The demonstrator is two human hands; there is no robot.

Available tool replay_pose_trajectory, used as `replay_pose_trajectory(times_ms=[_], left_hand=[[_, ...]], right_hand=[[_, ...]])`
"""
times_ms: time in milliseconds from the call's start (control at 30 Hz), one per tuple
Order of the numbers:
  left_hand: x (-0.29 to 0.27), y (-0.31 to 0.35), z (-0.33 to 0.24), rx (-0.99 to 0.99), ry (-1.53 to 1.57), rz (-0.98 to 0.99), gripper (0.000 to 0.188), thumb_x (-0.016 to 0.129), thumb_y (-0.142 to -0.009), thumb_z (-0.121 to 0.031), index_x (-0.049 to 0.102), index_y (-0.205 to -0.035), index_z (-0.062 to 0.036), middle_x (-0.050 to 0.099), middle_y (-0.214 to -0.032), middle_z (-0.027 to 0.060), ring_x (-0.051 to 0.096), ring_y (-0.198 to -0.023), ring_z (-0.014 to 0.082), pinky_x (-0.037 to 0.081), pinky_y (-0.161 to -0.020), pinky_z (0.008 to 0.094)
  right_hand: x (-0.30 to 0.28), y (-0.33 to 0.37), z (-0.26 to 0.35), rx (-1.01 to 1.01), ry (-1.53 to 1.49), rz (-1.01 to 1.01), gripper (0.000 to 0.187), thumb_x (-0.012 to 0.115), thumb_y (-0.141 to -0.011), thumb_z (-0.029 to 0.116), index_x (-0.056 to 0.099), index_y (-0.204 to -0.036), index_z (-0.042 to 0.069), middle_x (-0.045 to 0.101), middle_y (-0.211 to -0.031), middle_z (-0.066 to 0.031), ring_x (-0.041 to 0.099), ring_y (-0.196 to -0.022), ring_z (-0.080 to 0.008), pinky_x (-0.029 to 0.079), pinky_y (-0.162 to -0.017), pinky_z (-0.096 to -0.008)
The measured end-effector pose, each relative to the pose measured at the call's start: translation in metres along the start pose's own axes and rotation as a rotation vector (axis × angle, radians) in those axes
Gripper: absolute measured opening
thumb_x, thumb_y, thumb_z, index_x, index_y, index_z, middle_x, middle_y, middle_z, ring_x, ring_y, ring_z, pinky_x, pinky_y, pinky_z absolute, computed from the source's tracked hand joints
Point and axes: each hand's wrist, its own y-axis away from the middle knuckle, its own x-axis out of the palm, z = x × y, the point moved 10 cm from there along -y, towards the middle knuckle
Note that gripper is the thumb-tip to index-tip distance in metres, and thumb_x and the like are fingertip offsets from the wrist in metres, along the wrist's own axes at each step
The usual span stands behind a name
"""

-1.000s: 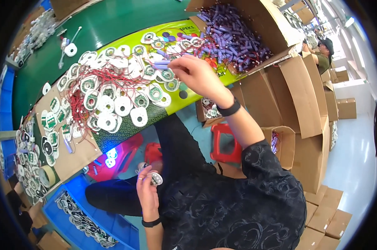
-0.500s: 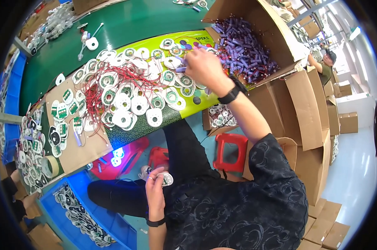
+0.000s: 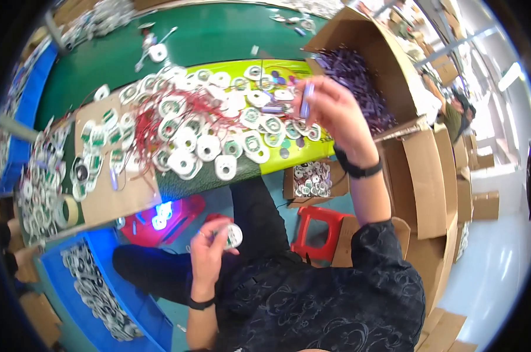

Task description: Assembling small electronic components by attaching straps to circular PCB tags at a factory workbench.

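My right hand [image 3: 339, 114] is raised over the right end of the workbench. Its fingers pinch a purple cylindrical battery [image 3: 306, 101], held upright, with a thin dark wire seeming to rise beside it. Over my lap, my left hand [image 3: 209, 249] grips a small white round housing [image 3: 235, 236] between thumb and fingers. Beneath the right hand lie several white housings [image 3: 253, 146] with green ring boards, and a loose purple battery [image 3: 271, 109]. Red wires [image 3: 177, 105] tangle over the pile further left.
A cardboard box [image 3: 406, 76] full of purple batteries stands at the right. Below the bench are a red stool [image 3: 297, 234] and a small box of white parts [image 3: 312, 179]. A blue bin [image 3: 124, 264] sits lower left. A co-worker [image 3: 456, 114] is at far right.
My right hand has drawn up and right from the pile, bringing the battery with it. My left hand has shifted slightly left and up with the white housing. The view has tilted a little.
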Motion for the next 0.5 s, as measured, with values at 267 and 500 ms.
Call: replay_pose_trajectory(times_ms=[267, 500], left_hand=[[-0.025, -0.005, -0.072, 0.409, -0.072, -0.178, 0.019, 0.064, -0.098, -0.014, 0.071, -0.109, 0.0008, 0.065, -0.11, 0.0075, 0.062, -0.081, 0.0078, 0.051, -0.059, 0.0204], [-0.048, 0.014, -0.064, 0.327, -0.326, -0.423, 0.012, 0.075, -0.089, -0.011, 0.075, -0.097, -0.0023, 0.068, -0.098, 0.0045, 0.062, -0.076, 0.009, 0.05, -0.057, 0.022]], right_hand=[[0.147, 0.108, -0.113, 0.384, -0.095, 0.367, 0.027, 0.059, -0.097, 0.005, 0.056, -0.124, 0.002, 0.069, -0.104, -0.0058, 0.066, -0.094, -0.0111, 0.053, -0.079, -0.0261], [0.161, 0.131, -0.167, 0.487, -0.106, 0.548, 0.031, 0.063, -0.093, 0.005, 0.057, -0.124, 0.003, 0.066, -0.109, -0.0071, 0.063, -0.104, -0.0169, 0.05, -0.092, -0.0308]])
